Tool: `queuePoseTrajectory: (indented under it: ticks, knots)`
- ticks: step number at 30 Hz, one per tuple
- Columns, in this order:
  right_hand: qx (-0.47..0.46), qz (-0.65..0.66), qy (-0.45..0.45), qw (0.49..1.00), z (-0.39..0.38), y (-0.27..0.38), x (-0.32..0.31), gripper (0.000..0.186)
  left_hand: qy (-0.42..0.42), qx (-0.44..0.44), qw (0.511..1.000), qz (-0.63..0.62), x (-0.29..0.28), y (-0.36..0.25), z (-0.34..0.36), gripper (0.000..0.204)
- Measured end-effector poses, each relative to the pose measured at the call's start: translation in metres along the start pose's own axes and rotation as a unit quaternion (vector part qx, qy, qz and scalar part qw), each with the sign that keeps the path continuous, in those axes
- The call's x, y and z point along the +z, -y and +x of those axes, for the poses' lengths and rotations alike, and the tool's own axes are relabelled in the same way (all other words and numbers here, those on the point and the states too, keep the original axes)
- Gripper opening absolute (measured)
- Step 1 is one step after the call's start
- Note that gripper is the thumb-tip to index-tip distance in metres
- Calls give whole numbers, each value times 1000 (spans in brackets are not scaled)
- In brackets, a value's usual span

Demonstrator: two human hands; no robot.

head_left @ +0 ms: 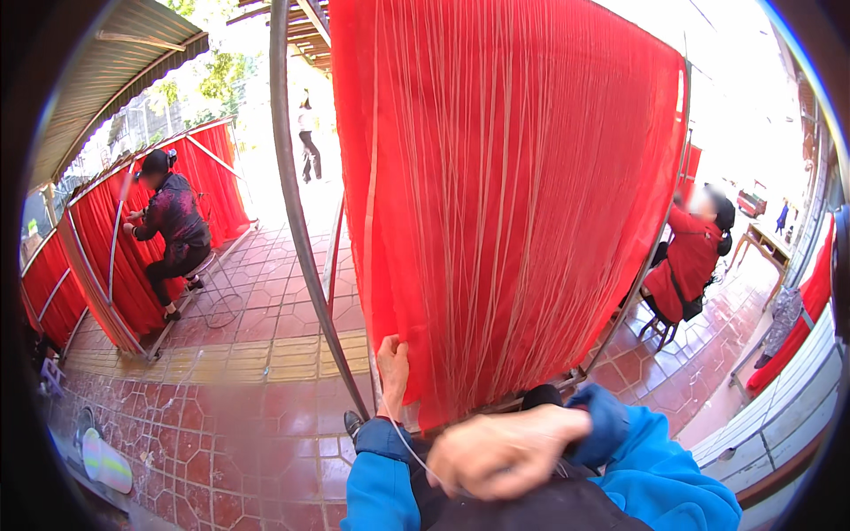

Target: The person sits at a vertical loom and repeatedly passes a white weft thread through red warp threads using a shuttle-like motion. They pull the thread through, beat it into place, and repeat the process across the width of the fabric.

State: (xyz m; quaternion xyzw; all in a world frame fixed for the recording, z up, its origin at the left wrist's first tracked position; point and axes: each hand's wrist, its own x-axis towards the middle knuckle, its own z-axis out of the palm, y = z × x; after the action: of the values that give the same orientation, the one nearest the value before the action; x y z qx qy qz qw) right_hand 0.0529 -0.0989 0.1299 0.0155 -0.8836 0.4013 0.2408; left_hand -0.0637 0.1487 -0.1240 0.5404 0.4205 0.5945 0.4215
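Note:
A large red cloth (549,203) hangs before me, with many loose pale threads (482,212) running down its face. At its lower left edge, my left hand (392,365) pinches the fabric between thumb and fingers. Close to my lap, my right hand (505,453) is curled and smeared by motion. A thin white thread (409,442) runs from beside my left wrist down to the curled fingers of my right hand. Whatever else those fingers hold, such as a needle, cannot be made out.
Metal frame poles (297,168) stand left of the cloth. A person in dark clothes (177,217) sits at other red cloths (102,239) on the left. Another person in red (686,261) sits on the right, near a wooden table (768,246). The floor is red tile (266,425).

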Motion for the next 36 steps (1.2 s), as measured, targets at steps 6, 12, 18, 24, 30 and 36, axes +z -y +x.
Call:
queuePoseTrajectory:
  ticks: [6,12,18,24,30,36]
  knots:
    - [382,185,-98,900,-56,-167,-2,11,59,-79,973,-206,-43,-40,-17,27]
    - [403,140,-139,894,-97,-282,20,11,224,-114,910,-330,-44,-60,-51,64]
    - [555,-182,-107,805,-155,-379,35,31,246,-151,942,-172,-33,-38,-80,26]
    - [640,-145,-155,738,-224,-390,64,42,155,-211,963,-66,-36,28,-83,11]
    - [658,31,-313,685,-290,-370,101,30,39,-208,977,37,-46,102,-92,11]
    - [676,91,-384,622,-322,-367,119,19,-30,-186,934,302,-55,120,-105,37]
